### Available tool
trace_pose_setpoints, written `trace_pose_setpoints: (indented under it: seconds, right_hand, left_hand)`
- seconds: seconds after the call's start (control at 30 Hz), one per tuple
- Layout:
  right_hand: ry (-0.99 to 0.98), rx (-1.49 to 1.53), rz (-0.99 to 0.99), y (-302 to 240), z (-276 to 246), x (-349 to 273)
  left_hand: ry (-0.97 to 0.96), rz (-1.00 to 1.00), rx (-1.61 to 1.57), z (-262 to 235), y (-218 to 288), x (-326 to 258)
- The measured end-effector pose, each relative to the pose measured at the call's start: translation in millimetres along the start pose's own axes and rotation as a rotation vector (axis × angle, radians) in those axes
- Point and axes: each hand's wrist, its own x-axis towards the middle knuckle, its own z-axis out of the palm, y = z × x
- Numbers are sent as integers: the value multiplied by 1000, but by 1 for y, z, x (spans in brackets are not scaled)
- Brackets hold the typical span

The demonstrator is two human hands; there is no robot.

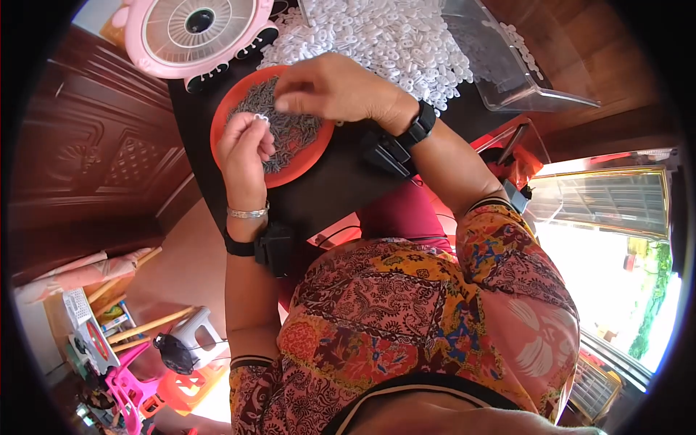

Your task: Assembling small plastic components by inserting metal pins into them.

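An orange-red round tray [217, 138] on the dark table holds a heap of grey screws [293, 138]. My left hand [245, 154] is over its left side, thumb and fingers closed on a small white plastic piece [261, 118]. Just right of it, above the screws, my right hand [326, 88] is closed, its fingers curled toward the thumb. Its fingertips are slightly blurred, and what they hold, if anything, does not show. Behind the tray lies a large pile of white plastic pieces [391, 43], each with holes in it.
A pink fan [199, 32] stands at the far left, close to the tray. A clear plastic bin [507, 83] lies at the far right beside the pile. The dark table [333, 188] ends near my lap. Carved wooden panels [94, 152] rise on the left.
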Motion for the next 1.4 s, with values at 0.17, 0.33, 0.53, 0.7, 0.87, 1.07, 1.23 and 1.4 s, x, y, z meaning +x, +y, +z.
trace_pose_setpoints:
  seconds: [0.17,0.33,0.53,0.7,0.87,1.07,1.23,1.4]
  right_hand:
    - [415,-442,218,38,-16,4]
    - [377,-809,367,76,-16,-1]
    - [175,-799,464,70,-10,6]
    - [321,-565,355,72,-13,3]
    - [187,472,372,32,-11,7]
    - [42,846,332,13,7,8]
    - [-16,889,259,4,23,7]
    - [-130,823,263,-8,28,6]
  left_hand:
    - [52,-18,-144,-4,2,2]
    - [33,-7,-172,-1,6,0]
    - [41,-3,-183,-3,7,-1]
    - [23,5,-174,-3,7,-3]
    - [33,-36,-196,-5,5,-4]
    - [20,-51,-249,-2,6,-4]
    - [17,-27,-374,5,8,-5]
    - [-52,-12,-432,-2,2,-2]
